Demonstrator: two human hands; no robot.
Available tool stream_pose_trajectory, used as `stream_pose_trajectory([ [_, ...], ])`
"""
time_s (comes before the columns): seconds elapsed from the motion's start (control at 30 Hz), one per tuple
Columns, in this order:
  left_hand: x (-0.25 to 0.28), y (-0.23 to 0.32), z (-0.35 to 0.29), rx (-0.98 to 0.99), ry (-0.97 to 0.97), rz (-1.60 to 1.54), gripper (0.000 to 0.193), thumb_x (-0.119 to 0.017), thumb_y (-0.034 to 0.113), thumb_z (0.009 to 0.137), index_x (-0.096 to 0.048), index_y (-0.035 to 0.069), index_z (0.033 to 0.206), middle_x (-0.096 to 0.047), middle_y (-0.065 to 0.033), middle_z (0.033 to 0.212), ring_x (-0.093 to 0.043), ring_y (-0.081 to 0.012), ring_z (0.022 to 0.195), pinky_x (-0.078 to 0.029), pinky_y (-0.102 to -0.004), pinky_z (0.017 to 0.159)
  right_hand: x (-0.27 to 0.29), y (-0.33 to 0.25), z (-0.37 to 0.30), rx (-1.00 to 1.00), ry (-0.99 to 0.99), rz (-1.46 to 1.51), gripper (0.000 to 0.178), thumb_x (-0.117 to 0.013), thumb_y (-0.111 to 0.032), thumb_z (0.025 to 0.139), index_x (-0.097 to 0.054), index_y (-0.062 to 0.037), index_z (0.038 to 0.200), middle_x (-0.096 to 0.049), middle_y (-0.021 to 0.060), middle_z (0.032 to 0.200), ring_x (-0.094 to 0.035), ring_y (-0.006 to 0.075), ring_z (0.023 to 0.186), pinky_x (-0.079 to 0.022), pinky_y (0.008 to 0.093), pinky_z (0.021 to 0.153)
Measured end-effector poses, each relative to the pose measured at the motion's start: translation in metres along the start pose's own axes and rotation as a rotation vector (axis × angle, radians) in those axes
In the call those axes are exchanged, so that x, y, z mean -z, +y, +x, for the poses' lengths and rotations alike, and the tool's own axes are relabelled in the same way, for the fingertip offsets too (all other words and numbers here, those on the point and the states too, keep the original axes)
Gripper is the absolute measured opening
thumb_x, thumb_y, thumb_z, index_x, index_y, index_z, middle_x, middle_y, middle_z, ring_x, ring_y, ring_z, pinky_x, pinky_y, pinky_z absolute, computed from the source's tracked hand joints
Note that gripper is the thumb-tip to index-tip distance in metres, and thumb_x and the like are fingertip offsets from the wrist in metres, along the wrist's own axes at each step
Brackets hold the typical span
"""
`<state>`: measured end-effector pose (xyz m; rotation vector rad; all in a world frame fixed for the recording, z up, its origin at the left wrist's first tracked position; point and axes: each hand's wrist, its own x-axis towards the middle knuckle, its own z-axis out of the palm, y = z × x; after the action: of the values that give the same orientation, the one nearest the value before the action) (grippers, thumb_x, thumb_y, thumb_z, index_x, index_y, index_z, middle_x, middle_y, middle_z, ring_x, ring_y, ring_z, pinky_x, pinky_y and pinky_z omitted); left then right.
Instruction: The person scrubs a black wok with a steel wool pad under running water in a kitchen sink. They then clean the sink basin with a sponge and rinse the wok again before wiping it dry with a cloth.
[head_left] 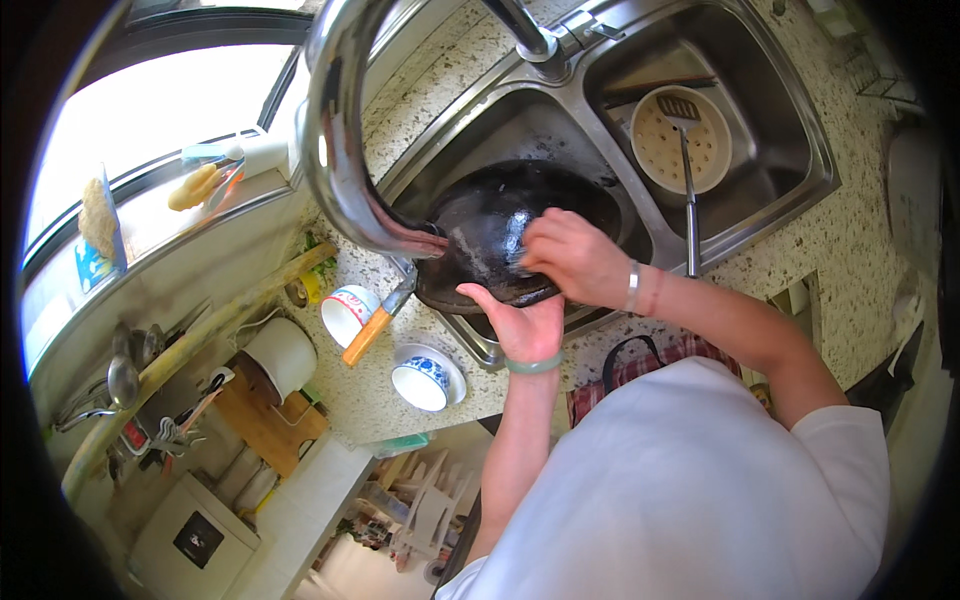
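Observation:
A black wok with a metal and wooden handle lies tilted over the left sink basin, its surface wet and shiny. My left hand grips its near rim, thumb spread along the edge, fingers hidden beneath. My right hand presses curled fingers against the dark surface; whatever they hold is hidden and slightly blurred. Over the wok's left side curves the chrome faucet, very close to the camera.
In the right basin sits a cream strainer bowl with a slotted spatula across it. Left of the wok, a red-patterned bowl and a blue-and-white bowl stand on the speckled counter. A cutting board and hanging utensils are farther left.

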<state>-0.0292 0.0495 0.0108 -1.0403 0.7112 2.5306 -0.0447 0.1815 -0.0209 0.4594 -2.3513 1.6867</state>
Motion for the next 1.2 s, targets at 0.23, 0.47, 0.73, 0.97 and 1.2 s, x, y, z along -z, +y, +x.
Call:
stream_pose_trajectory([
  [0.23,0.002,-0.005,-0.002,-0.037,-0.047,-0.025,0.076,-0.042,0.069,0.084,-0.04,0.016,0.139,-0.045,-0.0079,0.139,-0.043,-0.0271,0.126,-0.034,-0.0482,0.107,0.016,0.002,-0.022,-0.083,0.006,-0.021,0.011,-0.064,-0.001,0.075,-0.053,-0.0014,0.078,-0.053,0.0106,0.085,-0.05,0.029,0.079,-0.042,0.0369,0.07],
  [0.47,0.0,-0.006,0.001,-0.027,-0.056,0.005,0.076,-0.037,0.071,0.085,-0.04,0.018,0.139,-0.046,-0.0052,0.138,-0.041,-0.0254,0.127,-0.032,-0.0483,0.108,0.009,0.006,0.004,-0.007,-0.033,-0.088,0.008,-0.063,-0.002,0.073,-0.055,-0.003,0.075,-0.051,0.0088,0.082,-0.049,0.0271,0.079,-0.041,0.0362,0.068],
  [0.73,0.007,-0.01,0.0,-0.038,-0.031,0.023,0.078,-0.036,0.073,0.083,-0.04,0.018,0.139,-0.046,-0.0048,0.139,-0.039,-0.0261,0.13,-0.028,-0.0489,0.11,-0.002,0.002,0.007,-0.033,-0.025,-0.131,0.01,-0.063,-0.002,0.074,-0.053,-0.0031,0.077,-0.051,0.0098,0.081,-0.049,0.0289,0.078,-0.042,0.0362,0.069],
  [0.97,0.009,-0.013,-0.003,-0.062,-0.042,0.054,0.082,-0.036,0.076,0.081,-0.041,0.017,0.138,-0.047,-0.0044,0.138,-0.041,-0.0243,0.128,-0.029,-0.0473,0.11,0.005,-0.012,-0.011,-0.016,-0.123,-0.107,0.011,-0.064,-0.002,0.074,-0.053,-0.0034,0.075,-0.051,0.0109,0.082,-0.048,0.0293,0.076,-0.041,0.0373,0.068],
  [1.2,0.008,-0.013,-0.005,-0.048,-0.021,0.041,0.077,-0.039,0.073,0.083,-0.042,0.017,0.137,-0.046,-0.0021,0.137,-0.041,-0.0221,0.127,-0.03,-0.0454,0.109,-0.02,0.001,0.023,0.023,-0.018,-0.168,0.01,-0.063,-0.003,0.073,-0.054,-0.005,0.075,-0.051,0.0087,0.081,-0.048,0.027,0.077,-0.041,0.036,0.068],
])
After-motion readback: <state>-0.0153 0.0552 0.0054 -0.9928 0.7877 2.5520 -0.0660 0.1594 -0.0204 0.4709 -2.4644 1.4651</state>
